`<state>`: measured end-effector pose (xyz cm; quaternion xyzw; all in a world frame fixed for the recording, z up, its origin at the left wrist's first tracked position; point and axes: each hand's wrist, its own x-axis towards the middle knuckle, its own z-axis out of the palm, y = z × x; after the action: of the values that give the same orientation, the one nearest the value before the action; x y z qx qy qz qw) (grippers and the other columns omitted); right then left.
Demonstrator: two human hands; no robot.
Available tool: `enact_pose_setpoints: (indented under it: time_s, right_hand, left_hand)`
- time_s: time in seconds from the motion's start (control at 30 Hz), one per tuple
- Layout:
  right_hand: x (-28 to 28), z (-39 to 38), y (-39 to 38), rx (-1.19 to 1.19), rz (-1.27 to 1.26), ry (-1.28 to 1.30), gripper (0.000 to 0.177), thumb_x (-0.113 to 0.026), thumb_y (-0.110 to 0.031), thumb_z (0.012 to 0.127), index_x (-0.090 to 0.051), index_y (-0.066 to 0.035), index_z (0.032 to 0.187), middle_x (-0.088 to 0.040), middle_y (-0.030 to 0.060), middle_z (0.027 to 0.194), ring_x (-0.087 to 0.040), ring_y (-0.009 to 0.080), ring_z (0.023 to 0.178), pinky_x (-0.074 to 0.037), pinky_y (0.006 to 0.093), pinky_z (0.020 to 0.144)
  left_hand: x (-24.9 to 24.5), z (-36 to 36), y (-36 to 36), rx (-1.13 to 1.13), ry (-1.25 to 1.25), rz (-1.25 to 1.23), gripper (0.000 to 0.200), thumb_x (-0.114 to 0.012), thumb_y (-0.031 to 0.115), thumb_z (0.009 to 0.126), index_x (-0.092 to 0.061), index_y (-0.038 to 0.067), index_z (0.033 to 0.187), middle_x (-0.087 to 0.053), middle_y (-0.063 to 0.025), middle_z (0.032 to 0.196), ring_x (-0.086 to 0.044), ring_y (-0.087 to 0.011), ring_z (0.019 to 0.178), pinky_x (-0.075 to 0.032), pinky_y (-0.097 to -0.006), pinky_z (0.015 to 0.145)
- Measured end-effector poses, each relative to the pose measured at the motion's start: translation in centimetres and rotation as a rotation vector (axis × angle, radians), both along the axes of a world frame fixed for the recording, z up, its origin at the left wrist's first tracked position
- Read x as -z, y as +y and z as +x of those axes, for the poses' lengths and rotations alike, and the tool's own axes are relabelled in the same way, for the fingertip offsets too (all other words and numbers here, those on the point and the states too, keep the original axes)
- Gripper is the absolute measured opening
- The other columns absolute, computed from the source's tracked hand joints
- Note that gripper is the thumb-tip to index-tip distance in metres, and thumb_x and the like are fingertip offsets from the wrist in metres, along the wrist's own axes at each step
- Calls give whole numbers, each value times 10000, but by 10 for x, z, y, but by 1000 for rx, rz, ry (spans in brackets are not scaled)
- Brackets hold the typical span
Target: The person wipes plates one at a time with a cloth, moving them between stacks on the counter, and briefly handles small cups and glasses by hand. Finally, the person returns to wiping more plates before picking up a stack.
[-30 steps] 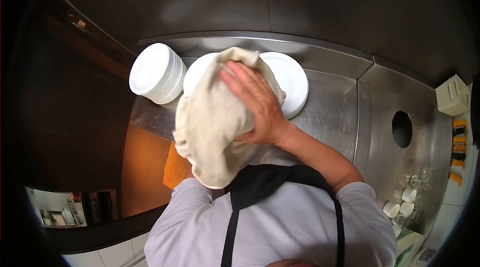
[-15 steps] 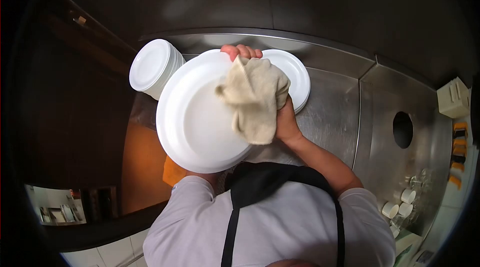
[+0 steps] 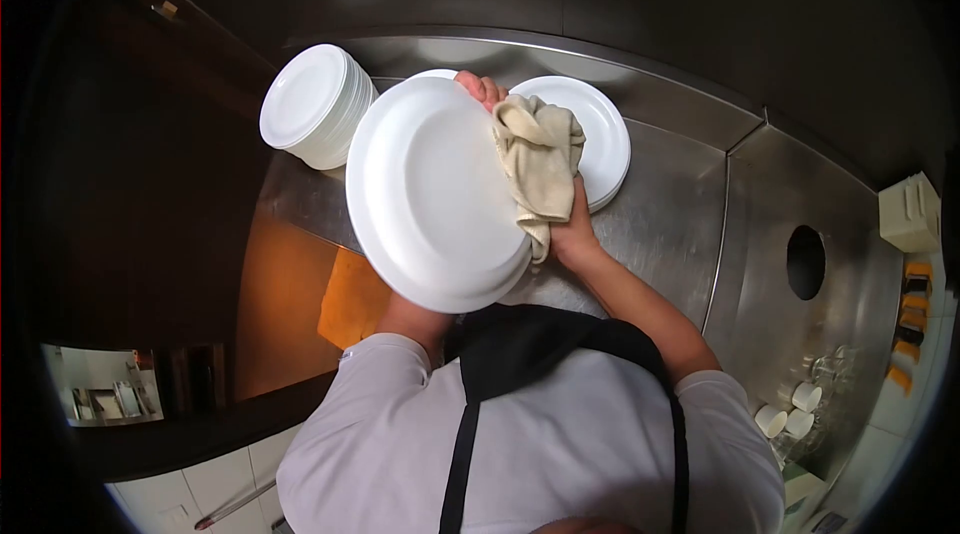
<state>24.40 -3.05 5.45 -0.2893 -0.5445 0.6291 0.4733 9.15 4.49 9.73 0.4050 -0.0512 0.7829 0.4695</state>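
Cloth [image 3: 540, 154] — against plate [image 3: 455, 184] — partly hides right hand [image 3: 571, 227].

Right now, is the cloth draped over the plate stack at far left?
No, the beige cloth is bunched at the right hand, beside the raised white plate, apart from that plate stack.

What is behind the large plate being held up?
Behind the held plate, a sliver of another white plate shows past the top rim, and the left forearm runs in at the bottom. The rest of that other plate and anything else there is covered.
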Motion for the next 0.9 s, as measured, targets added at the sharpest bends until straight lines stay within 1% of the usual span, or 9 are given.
enact_pose_setpoints:
  time_s: [0.13, 0.17, 0.23, 0.3, 0.4, 0.63, 0.7, 0.8, 0.9]
  right_hand:
    - [3, 3, -4, -72, 631, -283, 784, -818, -229, 756, -426, -15, 1401, -532, 167, 1367, -518, 261, 1282, -441, 395, 1060]
    - [-8, -1, -16, -111, 203, -97, 772, -820, -249, 750, -455, -6, 1385, -533, 185, 1372, -515, 293, 1289, -425, 398, 1077]
    - [-46, -2, -22, -105, 195, -9, 823, -829, -284, 732, -451, 2, 1404, -490, 223, 1423, -459, 358, 1346, -382, 415, 1118]
    - [-92, -3, -12, -9, 740, -58, 838, -811, -283, 761, -426, 31, 1435, -454, 219, 1470, -456, 365, 1352, -334, 420, 1151]
    - [-100, -8, 36, -74, 814, -14, 854, -797, -279, 743, -413, 14, 1447, -467, 222, 1466, -402, 383, 1401, -343, 443, 1151]
    - [-15, 56, 37, -320, -294, 471, 590, -566, -218, 1005, -319, -32, 1508, -430, 120, 1482, -474, 224, 1320, -427, 351, 1077]
    - [-83, 58, 35, -65, -98, 25, 528, -656, -176, 933, -461, -11, 1396, -548, 116, 1377, -575, 220, 1210, -493, 341, 1017]
    - [-50, 40, 71, 222, -78, -28, 423, -703, 67, 804, -613, 3, 1212, -684, 91, 1125, -650, 200, 1044, -523, 326, 939]
    - [-37, 43, 83, 255, -188, 343, 357, -653, 15, 892, -587, 10, 1243, -657, 90, 1195, -646, 213, 1060, -526, 349, 953]
  left_hand:
    - [11, 0, -4, 59, -26, -84, 306, -579, 374, 985, -556, 85, 887, -597, -60, 817, -553, -174, 762, -441, -361, 715]
    - [15, 0, -5, 77, -34, -112, 313, -578, 376, 986, -558, 81, 882, -599, -62, 812, -555, -173, 759, -442, -362, 711]
    - [23, 2, -9, 111, -61, -174, 327, -577, 380, 987, -562, 74, 872, -604, -64, 803, -559, -173, 752, -443, -363, 704]
    - [28, 8, -12, 102, -86, -264, 341, -576, 384, 989, -566, 67, 862, -608, -67, 794, -563, -172, 745, -444, -364, 697]
    - [35, 25, -1, -127, -103, -508, 363, -575, 390, 991, -571, 57, 846, -615, -71, 779, -568, -171, 734, -445, -366, 686]
    - [-37, -29, -1, -1215, 1016, -818, 464, -611, 436, 962, -593, 17, 762, -629, -110, 676, -586, -231, 612, -440, -397, 584]
    - [-52, -40, 7, -1487, 1342, -602, 376, -696, 409, 906, -637, 57, 787, -588, -146, 587, -601, -234, 555, -460, -375, 546]
    - [-93, -24, 1, -1392, 1547, -556, 286, -751, 342, 870, -666, 79, 940, -649, -137, 658, -677, -223, 660, -512, -360, 624]
    - [-142, -23, -29, -906, 1080, -426, 714, -802, 192, 822, -433, 105, 1427, -685, -173, 1132, -691, -238, 987, -565, -363, 865]
